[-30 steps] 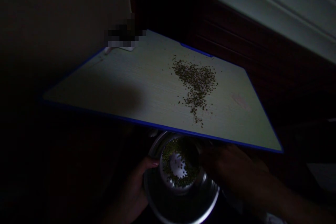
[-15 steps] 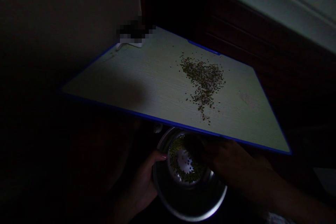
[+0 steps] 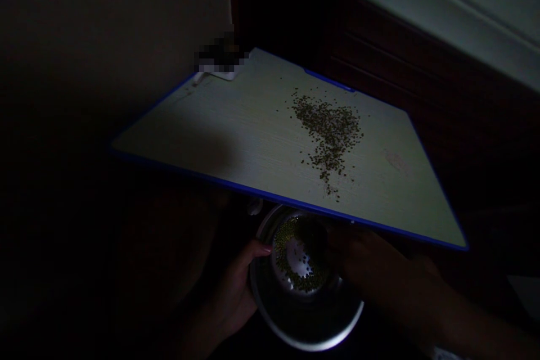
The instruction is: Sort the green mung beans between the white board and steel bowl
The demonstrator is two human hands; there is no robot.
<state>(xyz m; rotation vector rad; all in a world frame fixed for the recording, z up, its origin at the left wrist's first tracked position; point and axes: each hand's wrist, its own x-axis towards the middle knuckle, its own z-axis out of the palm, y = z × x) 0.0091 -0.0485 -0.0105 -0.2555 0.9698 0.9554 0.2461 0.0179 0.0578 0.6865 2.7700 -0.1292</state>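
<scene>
Low in the view, a shiny metal bowl (image 3: 310, 337) sits below the board's near edge. Inside it is a smaller round metal dish or inner base (image 3: 294, 256), I cannot tell which. Small green beans (image 3: 291, 230) lie in a ring round its bright middle. My left hand (image 3: 236, 287) is closed on the bowl's left side, thumb over the rim. From the right, my right hand (image 3: 358, 253) reaches over the bowl among the beans; its fingers are lost in shadow, so what they hold cannot be seen.
A pale board with a blue edge (image 3: 253, 140) spans the middle, with many small dark beans (image 3: 333, 129) scattered on its right half. A white object (image 3: 223, 74), partly blurred out, stands at its far left corner. Pale panels (image 3: 455, 11) are at upper right. The room is very dark.
The view has shifted slightly, so the board and bowl appear a little further right. Both hands stay at the bowl, and the beans on the board look unchanged.
</scene>
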